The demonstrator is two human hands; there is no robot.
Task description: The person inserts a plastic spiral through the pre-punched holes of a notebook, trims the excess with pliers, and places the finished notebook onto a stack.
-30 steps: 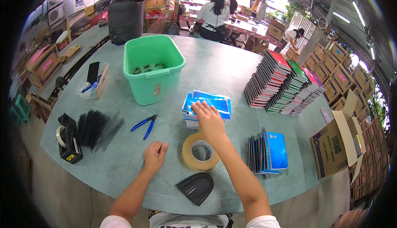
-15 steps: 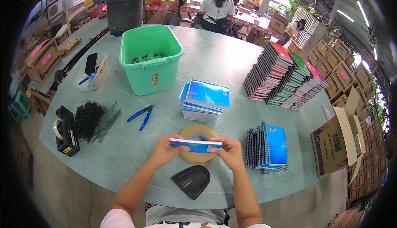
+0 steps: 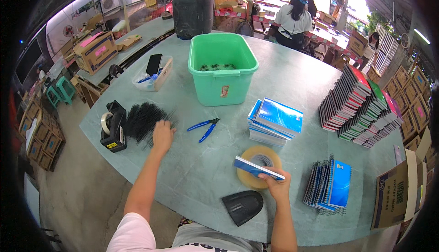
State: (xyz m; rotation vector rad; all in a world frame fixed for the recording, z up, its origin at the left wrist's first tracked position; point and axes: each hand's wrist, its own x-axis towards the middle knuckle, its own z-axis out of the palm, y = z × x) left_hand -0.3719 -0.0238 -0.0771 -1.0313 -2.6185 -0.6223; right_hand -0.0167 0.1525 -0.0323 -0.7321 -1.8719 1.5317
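Observation:
In my right hand point(image 3: 278, 187) is a small blue notebook point(image 3: 257, 168), gripped at its right end, white page edge upward, with a row of punched holes. It is held over a roll of clear tape point(image 3: 246, 179). My left hand point(image 3: 163, 136) is at the right edge of a heap of black spiral coils point(image 3: 144, 118), its fingers slightly apart and reaching onto them; the fingertips are partly blurred. Blue-handled cutters point(image 3: 208, 132) lie to the right of that hand. Ahead of the notebook stands a stack of blue notebooks point(image 3: 280, 117).
Coil-bound blue notebooks point(image 3: 339, 183) stand at the right, near an opened carton point(image 3: 391, 195). Tall stacks of red and green notebooks point(image 3: 352, 101) rise behind. A green bin point(image 3: 224, 87), a tape dispenser point(image 3: 114, 126) and a black curved piece point(image 3: 243, 207) are also on the table.
My left hand has let go of the notebook and moved left to the coils. My right hand keeps the notebook, now tilted. The view has turned left.

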